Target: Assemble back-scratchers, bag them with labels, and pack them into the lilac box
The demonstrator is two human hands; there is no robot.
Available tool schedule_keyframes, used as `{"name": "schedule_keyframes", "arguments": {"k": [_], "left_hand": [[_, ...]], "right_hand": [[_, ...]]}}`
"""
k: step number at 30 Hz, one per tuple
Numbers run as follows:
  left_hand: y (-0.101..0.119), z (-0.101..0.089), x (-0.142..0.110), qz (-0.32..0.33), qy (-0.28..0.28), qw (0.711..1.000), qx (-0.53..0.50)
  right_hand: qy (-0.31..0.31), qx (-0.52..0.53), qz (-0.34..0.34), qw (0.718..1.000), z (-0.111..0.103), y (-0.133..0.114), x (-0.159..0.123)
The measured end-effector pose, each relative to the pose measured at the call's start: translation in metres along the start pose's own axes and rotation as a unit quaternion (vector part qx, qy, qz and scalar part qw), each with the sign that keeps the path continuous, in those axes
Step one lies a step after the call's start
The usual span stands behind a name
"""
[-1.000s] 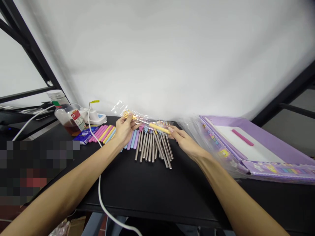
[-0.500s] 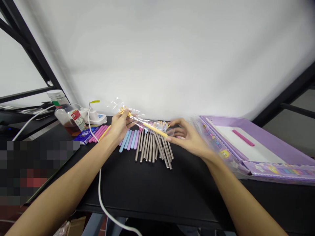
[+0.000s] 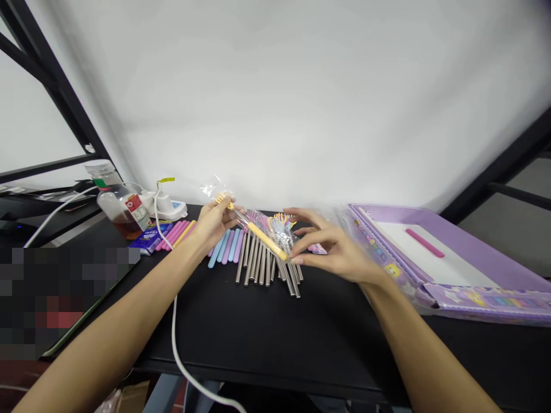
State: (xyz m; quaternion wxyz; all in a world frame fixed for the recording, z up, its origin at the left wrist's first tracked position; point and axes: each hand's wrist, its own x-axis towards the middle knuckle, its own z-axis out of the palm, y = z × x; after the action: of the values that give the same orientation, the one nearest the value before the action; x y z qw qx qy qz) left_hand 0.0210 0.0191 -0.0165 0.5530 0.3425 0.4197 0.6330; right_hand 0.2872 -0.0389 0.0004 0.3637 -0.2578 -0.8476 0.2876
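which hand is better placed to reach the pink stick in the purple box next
Probably the right hand: it is nearer the pink stick and purple box, its fingers spread by the yellow handle. The left hand is farther away, gripping the yellow head.

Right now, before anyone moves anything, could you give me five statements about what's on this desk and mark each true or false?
1. The left hand holds a yellow-handled tool in a clear wrapper. True.
2. The metal rods lie inside the purple box. False: they lie on the black desk.
3. A pink stick lies in the purple box. True.
4. The bottle is full to the lid. False: its dark liquid fills only the lower part.
5. The white cable runs over the left forearm. False: it passes beneath.
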Motion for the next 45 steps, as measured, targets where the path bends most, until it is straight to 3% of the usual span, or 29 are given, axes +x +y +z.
{"name": "schedule_keyframes", "arguments": {"k": [4,8,13,18,22,25,28,32,34,37,40,45], "left_hand": [[-0.002,0.001,0.0,-0.017,-0.012,1.0,0.003],[-0.004,0.006,-0.003,-0.025,-0.047,0.998,-0.03],[0.002,0.017,-0.016,0.052,-0.111,0.992,0.012],[0.016,0.054,-0.034,0.133,-0.206,0.966,0.082],[0.022,0.093,-0.04,0.148,-0.316,0.927,0.135],[0.019,0.113,-0.038,0.194,-0.358,0.889,0.208],[0.016,0.122,-0.033,0.261,-0.354,0.853,0.281],[0.014,0.124,-0.028,0.275,-0.377,0.831,0.301],[0.012,0.124,-0.028,0.277,-0.379,0.838,0.277],[0.008,0.127,-0.029,0.3,-0.333,0.863,0.233],[0.006,0.129,-0.028,0.326,-0.305,0.868,0.218],[0.009,0.128,-0.025,0.31,-0.33,0.865,0.217]], "right_hand": [[-0.042,0.005,0.004,0.999,0.002,-0.004,0.002],[-0.018,-0.02,0.035,0.999,0.004,0.0,0.003],[-0.018,0.007,0.103,0.994,0.0,-0.001,-0.003],[0.025,0.011,0.19,0.981,-0.008,-0.008,-0.007],[0.089,-0.046,0.153,0.983,-0.017,-0.01,-0.003],[0.125,-0.081,0.129,0.98,-0.024,-0.007,-0.002],[0.162,-0.076,0.101,0.979,-0.026,0.002,-0.005],[0.201,-0.051,0.079,0.975,-0.022,0.014,-0.007],[0.211,-0.028,0.073,0.974,-0.019,0.016,-0.007],[0.215,0.017,0.076,0.973,-0.015,0.014,-0.006],[0.22,0.041,0.077,0.972,-0.012,0.01,-0.005],[0.253,-0.004,0.069,0.965,-0.007,0.009,-0.002]]}}
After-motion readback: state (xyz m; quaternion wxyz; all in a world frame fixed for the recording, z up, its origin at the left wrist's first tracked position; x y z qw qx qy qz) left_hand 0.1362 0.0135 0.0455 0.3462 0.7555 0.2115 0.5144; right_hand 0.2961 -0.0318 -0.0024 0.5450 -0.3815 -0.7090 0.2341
